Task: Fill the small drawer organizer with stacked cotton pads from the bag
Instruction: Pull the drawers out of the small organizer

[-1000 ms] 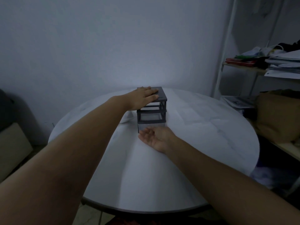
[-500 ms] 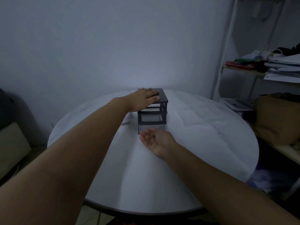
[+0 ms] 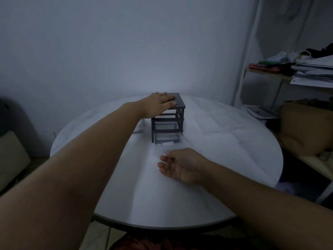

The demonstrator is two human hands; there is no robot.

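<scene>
I watch the right hand [image 3: 182,165] pull back from the foot of the small drawer organizer [image 3: 167,131]. A second ago it lay palm-up against the lowest slot; now it sits well in front of the organizer, nearer to me. Between it and the organizer lies a faint, clear shape that I take for the bottom drawer [image 3: 160,150], slid most of the way out. The motion blurs it, so I cannot tell whether the curled fingers actually grip its front edge or only lie beside it.

The left hand [image 3: 158,105] stays flat on the organizer's top, fingers straight, pressing it down onto the table [image 3: 225,141].

A white lump just left of the organizer, half hidden by my left forearm, is probably the bag [image 3: 139,126] of cotton pads. I judge the drawer is nearly ready for loading, with no pads in it yet.
</scene>
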